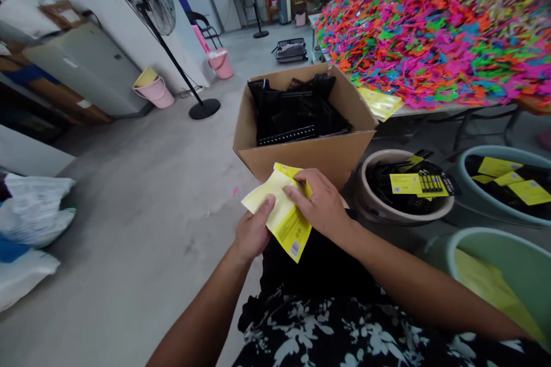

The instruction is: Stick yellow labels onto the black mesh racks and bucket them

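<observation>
Both hands hold yellow printed cards point(293, 228) above my lap, the upper one showing a pale, plain side and the lower one print and a barcode. My left hand point(255, 228) pinches their left edge, thumb on top. My right hand point(321, 200) grips the upper right part, its thumb and fingers closed on the cards; how many cards there are I cannot tell. Just beyond the hands stands an open cardboard box point(301, 157) with black plastic racks point(297, 106) inside.
To the right are a beige tub point(365, 198) with black parts and yellow cards, a blue tub point(495, 152), and a green tub point(456, 241). A table behind carries a heap of colourful plastic pieces point(430, 40). A standing fan point(204, 109) and white sacks point(34, 212) are at left.
</observation>
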Demonstrator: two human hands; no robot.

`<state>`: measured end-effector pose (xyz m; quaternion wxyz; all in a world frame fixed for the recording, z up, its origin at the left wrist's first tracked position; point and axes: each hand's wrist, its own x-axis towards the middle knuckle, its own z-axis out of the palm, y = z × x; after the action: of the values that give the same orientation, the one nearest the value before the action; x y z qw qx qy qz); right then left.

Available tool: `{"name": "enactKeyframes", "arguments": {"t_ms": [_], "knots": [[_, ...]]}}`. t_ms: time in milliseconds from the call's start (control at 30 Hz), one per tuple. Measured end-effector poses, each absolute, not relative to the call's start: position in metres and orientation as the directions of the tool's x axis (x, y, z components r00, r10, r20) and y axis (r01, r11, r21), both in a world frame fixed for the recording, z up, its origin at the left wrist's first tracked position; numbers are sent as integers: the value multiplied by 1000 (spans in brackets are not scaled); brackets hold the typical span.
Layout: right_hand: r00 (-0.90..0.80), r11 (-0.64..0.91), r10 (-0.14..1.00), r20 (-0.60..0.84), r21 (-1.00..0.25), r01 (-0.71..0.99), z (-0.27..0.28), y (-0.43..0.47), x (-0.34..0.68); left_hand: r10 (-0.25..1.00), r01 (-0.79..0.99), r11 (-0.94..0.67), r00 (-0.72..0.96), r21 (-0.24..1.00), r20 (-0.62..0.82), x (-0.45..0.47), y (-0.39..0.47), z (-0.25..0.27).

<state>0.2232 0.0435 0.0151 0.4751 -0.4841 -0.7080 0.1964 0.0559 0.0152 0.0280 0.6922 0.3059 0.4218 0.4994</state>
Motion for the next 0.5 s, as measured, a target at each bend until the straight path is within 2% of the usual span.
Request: {"name": "enactKeyframes", "arguments": {"t_ms": [100,333,500], "knots": [[-75,479,862,502,-757,444,16,45,231,947,-427,322,145,845,-288,59,11,29],[-53,522,818,573,-700,487,13,37,239,956,-406,273,16,872,-292,63,8,27],[-87,548,807,584,-686,478,9,29,237,953,-416,291,47,862,-299,67,6,24]]}}
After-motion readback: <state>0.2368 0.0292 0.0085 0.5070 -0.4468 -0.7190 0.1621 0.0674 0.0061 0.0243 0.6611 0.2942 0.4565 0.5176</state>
